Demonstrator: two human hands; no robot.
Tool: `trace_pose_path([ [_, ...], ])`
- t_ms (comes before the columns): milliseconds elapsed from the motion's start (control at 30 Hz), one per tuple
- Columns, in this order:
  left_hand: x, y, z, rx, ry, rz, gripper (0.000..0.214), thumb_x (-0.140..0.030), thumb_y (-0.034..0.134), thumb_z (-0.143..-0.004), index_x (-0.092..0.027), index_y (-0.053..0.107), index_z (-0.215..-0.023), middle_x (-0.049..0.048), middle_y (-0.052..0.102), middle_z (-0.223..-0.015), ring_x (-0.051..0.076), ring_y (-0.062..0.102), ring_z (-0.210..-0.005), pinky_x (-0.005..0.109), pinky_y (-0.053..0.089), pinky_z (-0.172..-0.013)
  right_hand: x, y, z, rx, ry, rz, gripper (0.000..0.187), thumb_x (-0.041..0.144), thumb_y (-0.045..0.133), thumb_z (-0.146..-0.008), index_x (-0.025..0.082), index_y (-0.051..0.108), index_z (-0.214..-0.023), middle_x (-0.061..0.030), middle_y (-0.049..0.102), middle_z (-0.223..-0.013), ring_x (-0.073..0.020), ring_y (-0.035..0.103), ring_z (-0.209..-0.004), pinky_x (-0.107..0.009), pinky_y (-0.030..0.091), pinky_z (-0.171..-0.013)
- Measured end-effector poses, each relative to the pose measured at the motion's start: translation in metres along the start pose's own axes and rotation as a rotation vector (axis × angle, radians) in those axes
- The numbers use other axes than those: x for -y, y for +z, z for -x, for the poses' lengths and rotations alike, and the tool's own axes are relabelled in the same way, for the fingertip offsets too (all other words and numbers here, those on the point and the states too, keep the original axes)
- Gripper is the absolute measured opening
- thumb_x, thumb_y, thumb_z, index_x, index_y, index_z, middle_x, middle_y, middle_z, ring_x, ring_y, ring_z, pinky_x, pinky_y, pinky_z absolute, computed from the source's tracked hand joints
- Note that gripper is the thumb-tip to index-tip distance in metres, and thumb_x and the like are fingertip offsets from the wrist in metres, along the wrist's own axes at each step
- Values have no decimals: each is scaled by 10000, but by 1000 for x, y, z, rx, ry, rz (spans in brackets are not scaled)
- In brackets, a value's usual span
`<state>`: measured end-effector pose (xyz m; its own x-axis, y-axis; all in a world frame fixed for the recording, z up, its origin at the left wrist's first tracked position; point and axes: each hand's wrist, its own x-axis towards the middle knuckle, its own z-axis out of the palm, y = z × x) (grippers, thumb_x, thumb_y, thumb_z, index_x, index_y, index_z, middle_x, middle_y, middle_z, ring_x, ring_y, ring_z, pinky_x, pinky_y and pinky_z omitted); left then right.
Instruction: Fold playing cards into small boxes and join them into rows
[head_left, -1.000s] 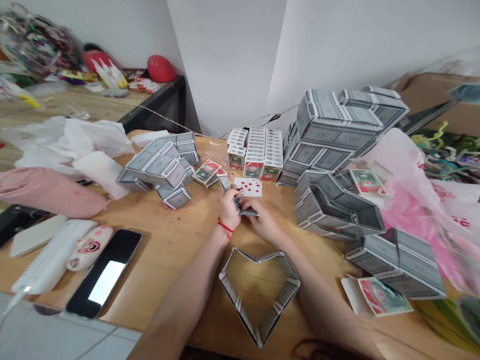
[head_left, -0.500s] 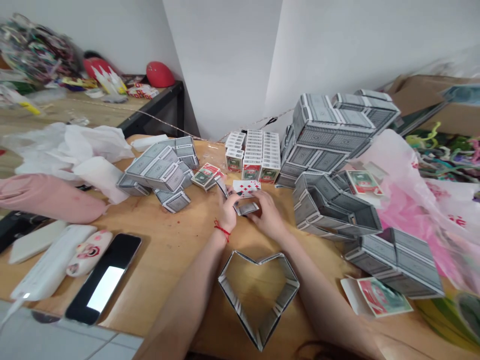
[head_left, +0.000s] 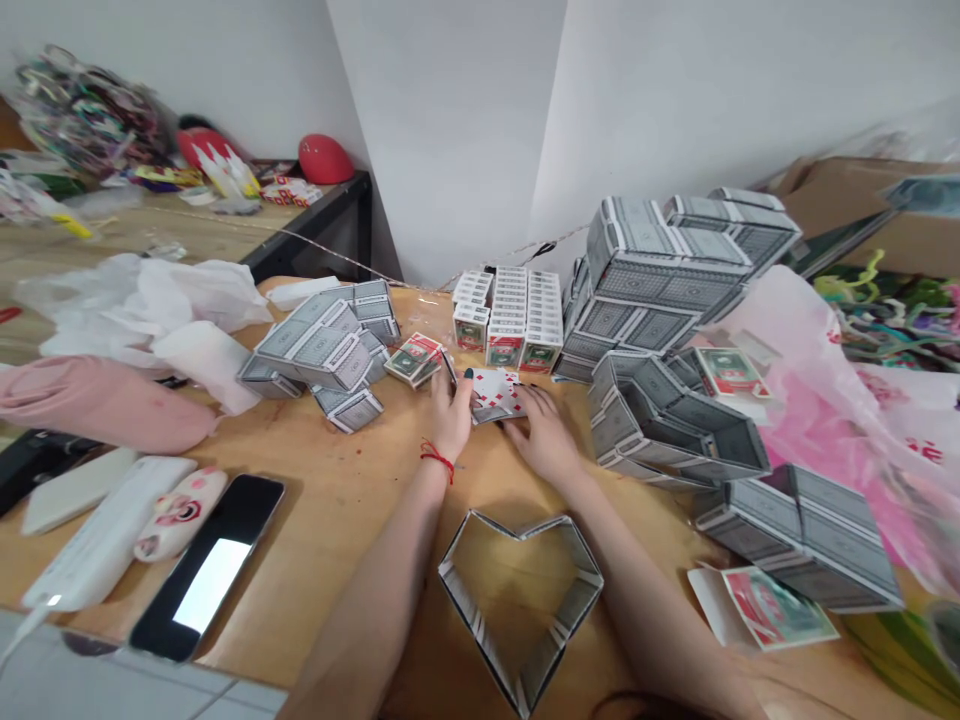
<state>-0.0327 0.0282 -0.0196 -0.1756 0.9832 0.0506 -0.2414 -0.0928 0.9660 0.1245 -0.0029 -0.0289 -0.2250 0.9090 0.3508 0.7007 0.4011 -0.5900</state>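
Note:
Between my hands are playing cards point(head_left: 495, 392), showing red diamonds face up. My left hand point(head_left: 451, 418), with a red string bracelet on its wrist, has its thumb on their left edge. A dark upright edge, perhaps a folded card, shows beside its fingers. My right hand point(head_left: 546, 432) grips their right side, fingers on top and thumb at the near edge. A heart-shaped ring of folded cards point(head_left: 480, 632) stands between my forearms. Close to my left fingertips lies a green and red card box point(head_left: 417, 356).
Rows of card boxes point(head_left: 506, 345) stand behind my hands. Folded-card structures stand at left point(head_left: 319, 345) and stacked at right point(head_left: 637, 255). A card frame point(head_left: 675, 420) lies right of my right hand. A phone point(head_left: 210, 565) and a pink roll point(head_left: 105, 405) are at left.
The card that stood bent between my hands now lies flatter, its diamond face showing more. My right fingers have come down onto the cards' right edge. The view has shifted slightly.

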Motion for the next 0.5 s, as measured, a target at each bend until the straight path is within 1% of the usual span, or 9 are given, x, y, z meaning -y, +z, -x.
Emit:
trace_pose_path([
  [100,0,0,0,-83,90,-99,278,-293,548,-740,-215,520,-1005,41,529,-950,161,535,-823,270,423,-694,1,-1,0,-20,29,17,520,303,545,-750,191,416,-1241,-134,468,-1207,-288,367,-1160,-486,329,-958],
  [200,-3,0,3,-97,187,-217,267,-220,589,-688,-200,557,-953,48,536,-966,189,514,-911,295,406,-778,2,-1,-1,-10,10,18,525,295,546,-750,186,411,-1245,-133,457,-1231,-284,337,-1187,-473,320,-971],
  [267,-6,0,6,-81,220,-325,259,-178,596,-658,-188,576,-916,49,550,-932,202,507,-927,313,389,-820,2,-1,-1,13,0,7,492,283,533,-759,185,426,-1229,-126,483,-1208,-272,355,-1173,-461,326,-967],
  [367,-10,1,11,2,232,-481,214,-152,579,-640,-167,593,-854,47,572,-856,206,520,-887,326,388,-820,3,-2,-1,24,14,4,436,260,523,-759,178,465,-1183,-117,517,-1156,-265,401,-1122,-457,340,-949],
  [433,-10,1,13,41,224,-531,195,-158,560,-648,-158,594,-840,45,585,-829,197,532,-848,319,402,-792,4,-2,-1,11,40,7,446,233,537,-737,171,473,-1173,-116,519,-1138,-265,413,-1102,-451,352,-932],
  [500,-7,1,13,17,197,-521,194,-172,538,-667,-154,589,-853,43,591,-817,181,543,-800,303,420,-753,5,-3,-1,-31,80,-10,483,206,559,-703,167,471,-1176,-118,511,-1131,-262,419,-1093,-433,368,-913],
])
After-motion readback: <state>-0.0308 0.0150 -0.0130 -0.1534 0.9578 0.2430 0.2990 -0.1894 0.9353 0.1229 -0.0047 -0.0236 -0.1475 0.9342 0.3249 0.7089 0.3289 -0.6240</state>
